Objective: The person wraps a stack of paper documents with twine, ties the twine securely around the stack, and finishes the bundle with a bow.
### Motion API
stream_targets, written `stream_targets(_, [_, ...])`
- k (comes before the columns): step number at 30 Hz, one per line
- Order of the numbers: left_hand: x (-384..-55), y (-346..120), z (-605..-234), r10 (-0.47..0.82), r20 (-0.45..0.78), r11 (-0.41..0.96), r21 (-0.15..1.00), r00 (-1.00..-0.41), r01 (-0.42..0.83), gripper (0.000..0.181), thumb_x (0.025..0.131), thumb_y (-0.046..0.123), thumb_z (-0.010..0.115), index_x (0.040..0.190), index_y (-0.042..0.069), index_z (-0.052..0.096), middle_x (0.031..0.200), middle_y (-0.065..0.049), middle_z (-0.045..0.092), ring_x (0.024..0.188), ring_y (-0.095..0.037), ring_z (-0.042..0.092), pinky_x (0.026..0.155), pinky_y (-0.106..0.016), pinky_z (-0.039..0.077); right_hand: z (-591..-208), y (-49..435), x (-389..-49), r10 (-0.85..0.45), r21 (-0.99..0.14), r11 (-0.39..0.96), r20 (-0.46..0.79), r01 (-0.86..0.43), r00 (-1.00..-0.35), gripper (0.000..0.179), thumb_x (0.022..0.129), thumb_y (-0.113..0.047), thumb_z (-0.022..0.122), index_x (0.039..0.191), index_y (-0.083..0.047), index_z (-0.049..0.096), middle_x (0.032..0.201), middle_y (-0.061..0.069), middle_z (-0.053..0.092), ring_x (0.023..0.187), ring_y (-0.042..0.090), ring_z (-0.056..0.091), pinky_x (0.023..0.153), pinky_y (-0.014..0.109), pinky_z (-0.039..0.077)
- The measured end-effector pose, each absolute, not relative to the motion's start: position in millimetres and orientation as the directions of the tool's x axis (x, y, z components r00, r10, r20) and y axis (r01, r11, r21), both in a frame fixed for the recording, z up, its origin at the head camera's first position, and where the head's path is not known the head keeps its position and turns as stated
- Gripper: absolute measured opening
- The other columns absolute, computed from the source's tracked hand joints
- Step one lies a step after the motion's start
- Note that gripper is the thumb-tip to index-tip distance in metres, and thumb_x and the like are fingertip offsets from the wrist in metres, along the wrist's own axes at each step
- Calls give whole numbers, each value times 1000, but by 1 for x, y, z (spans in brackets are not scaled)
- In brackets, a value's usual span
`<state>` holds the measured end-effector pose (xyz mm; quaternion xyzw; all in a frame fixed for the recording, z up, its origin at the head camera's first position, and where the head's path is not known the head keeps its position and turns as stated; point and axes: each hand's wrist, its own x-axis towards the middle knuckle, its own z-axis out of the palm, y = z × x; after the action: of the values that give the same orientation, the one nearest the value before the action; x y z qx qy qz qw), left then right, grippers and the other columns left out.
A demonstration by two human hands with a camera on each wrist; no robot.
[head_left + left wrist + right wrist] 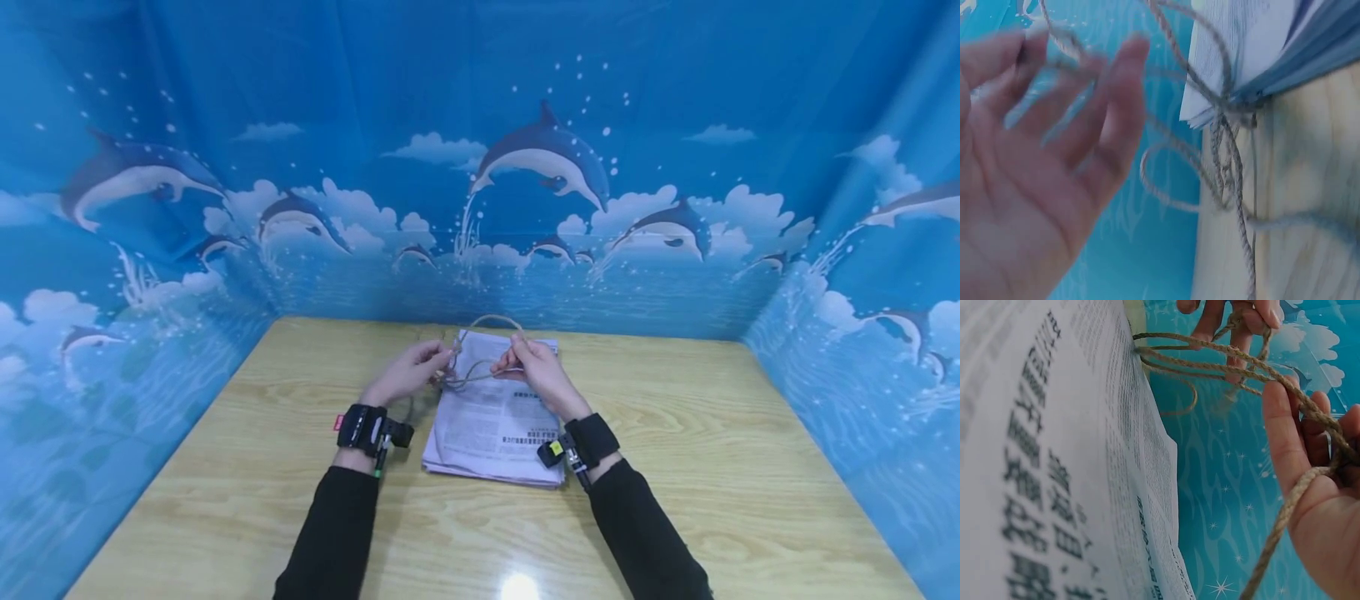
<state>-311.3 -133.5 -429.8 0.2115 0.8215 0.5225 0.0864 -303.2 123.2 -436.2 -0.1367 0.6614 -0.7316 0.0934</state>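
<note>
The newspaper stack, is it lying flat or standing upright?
Flat: in the head view, the newspaper stack lies on the table, printed face upward.

The right hand [1325, 522] holds strands of tan, twisted-fibre twine [1304, 402] in its curled fingers, one strand trailing downward. Other strands run to the edge of a white newspaper with black print [1079, 456]; the left hand [1209, 324] grips twine before a white-patterned blue backdrop [1229, 519].
</note>
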Motion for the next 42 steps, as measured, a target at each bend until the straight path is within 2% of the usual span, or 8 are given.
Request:
stream_targets(4, [-313, -144, -430, 157, 212, 479, 838, -965, 262, 40, 105, 36, 43, 107, -1, 59, 107, -22, 65, 92, -33, 64, 76, -38, 52, -437, 125, -304, -321, -994, -100, 71, -40, -945, 44, 106, -36, 37, 79, -4, 48, 86, 7, 64, 88, 18, 70, 91, 40, 55])
stream_targets(8, [-314, -165, -432, -216, 328, 581, 800, -920, 149, 43, 106, 39, 39, 105, 2, 61, 93, -18, 63, 78, -31, 59, 66, -39, 44, -437, 128, -304, -323, -996, -86, 56, -30, -945, 44, 105, -40, 38, 82, -4, 49, 87, 8, 64, 90, 19, 70, 89, 40, 56])
stream_targets(13, [-312, -185, -432, -428, 265, 580, 814, -864, -38, 50, 104, 34, 40, 141, -1, 42, 131, -29, 48, 110, -44, 54, 91, -56, 44, -437, 129, -305, -330, -998, -65, 45, -24, -943, 46, 105, -43, 38, 84, -3, 49, 87, 8, 63, 90, 19, 69, 85, 38, 57])
stream_targets(16, [-312, -181, -430, -344, 259, 606, 795, -903, -2, 50, 102, 30, 48, 142, 1, 43, 134, -27, 52, 112, -43, 57, 92, -54, 46, -438, 129, -305, -334, -998, -57, 32, -13, -942, 46, 105, -43, 37, 84, -3, 50, 86, 7, 62, 89, 19, 69, 83, 38, 57])
stream_targets(21, [-314, -143, -425, 14, 380, 617, 725, -925, 307, 24, 98, 21, 58, 106, 3, 72, 90, -12, 73, 81, -25, 67, 75, -39, 52, -440, 129, -305, -336, -999, -54, 15, 3, -942, 45, 106, -41, 35, 84, -5, 51, 83, 6, 63, 86, 18, 70, 81, 37, 58])
stream_targets(29, [-300, -83, -425, 440, 259, 629, 594, -860, 501, 31, 99, 21, 58, 127, 10, 64, 124, -10, 68, 106, -23, 66, 90, -39, 53, -439, 129, -304, -354, -998, -66, 33, -10, -935, 45, 106, -42, 35, 83, -6, 50, 84, 4, 63, 86, 18, 70, 85, 42, 57])
stream_targets(36, [-303, -84, -438, 408, 226, 589, 676, -885, 444, 25, 100, 28, 56, 100, 10, 73, 89, -4, 66, 79, -15, 58, 70, -32, 48, -431, 131, -303, -248, -999, -48, 15, -3, -969, 45, 105, -42, 37, 76, -9, 48, 84, 0, 63, 91, 13, 66, 93, 40, 53])
stream_targets(42, [-307, -97, -442, 376, 194, 664, 625, -906, 410, 30, 99, 32, 58, 92, 9, 75, 75, -2, 62, 63, -14, 51, 58, -29, 41, -418, 153, -307, -97, -857, -514, 44, 12, -994, 42, 106, -34, 42, 69, -13, 39, 56, -4, 38, 58, 11, 50, 66, 24, 49])
